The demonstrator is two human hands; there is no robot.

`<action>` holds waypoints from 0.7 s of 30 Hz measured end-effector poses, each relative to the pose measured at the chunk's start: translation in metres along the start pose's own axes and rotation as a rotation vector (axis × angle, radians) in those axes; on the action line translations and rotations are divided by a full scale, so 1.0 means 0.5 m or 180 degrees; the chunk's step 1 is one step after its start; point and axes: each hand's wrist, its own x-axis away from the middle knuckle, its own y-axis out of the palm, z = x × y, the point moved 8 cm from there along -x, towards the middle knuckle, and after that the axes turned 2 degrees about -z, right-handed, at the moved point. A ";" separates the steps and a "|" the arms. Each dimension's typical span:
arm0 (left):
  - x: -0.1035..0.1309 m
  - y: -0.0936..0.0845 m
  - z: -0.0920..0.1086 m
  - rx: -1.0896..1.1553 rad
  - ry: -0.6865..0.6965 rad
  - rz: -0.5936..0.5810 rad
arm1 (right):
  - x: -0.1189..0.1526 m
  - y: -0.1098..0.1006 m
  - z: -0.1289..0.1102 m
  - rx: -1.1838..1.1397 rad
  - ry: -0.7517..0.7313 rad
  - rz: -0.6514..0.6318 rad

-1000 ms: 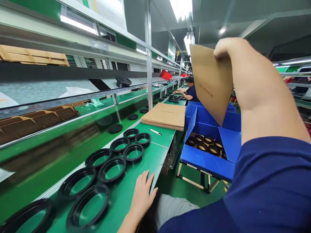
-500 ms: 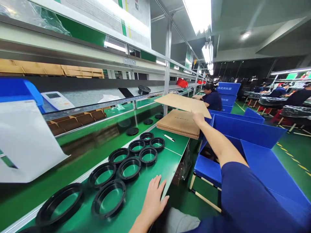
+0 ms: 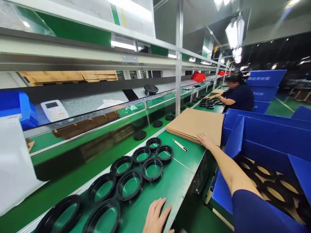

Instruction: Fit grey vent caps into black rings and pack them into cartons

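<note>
My right hand [image 3: 205, 141] rests on the near edge of a stack of brown cardboard sheets [image 3: 194, 124], its fingers spread over the top sheet. On the green worktop [image 3: 178, 176] my left hand [image 3: 157, 216] lies near the front edge, fingers apart and holding nothing. Several black rings [image 3: 129, 185] stand in two rows to its left. A white cutter pen [image 3: 179, 145] lies between the rings and the cardboard.
An open blue box [image 3: 269, 129] at right holds black rings on cardboard [image 3: 274, 193]. Black discs [image 3: 140, 135] sit on the green belt behind. A metal post [image 3: 179, 64] rises beside the stack. Another person [image 3: 239, 94] works farther along the table.
The raised cardboard sheet now lies flat on the stack, and my right hand has come down with it. The view has turned right, showing rings inside the blue box.
</note>
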 end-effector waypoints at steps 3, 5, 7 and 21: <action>-0.007 -0.032 0.036 0.0194 -0.0391 -0.0406 | 0.016 0.003 0.009 -0.0161 -0.0211 -0.0049; -0.015 -0.050 0.054 0.0352 -0.0704 -0.0625 | 0.007 -0.010 0.004 -0.0255 -0.0225 -0.0001; -0.022 -0.062 0.068 0.0496 -0.0897 -0.0746 | -0.025 -0.030 -0.024 -0.0358 -0.0157 0.0110; -0.012 -0.002 0.001 0.1655 -0.0406 -0.0300 | -0.404 0.018 -0.750 -0.2196 -0.0080 -0.0866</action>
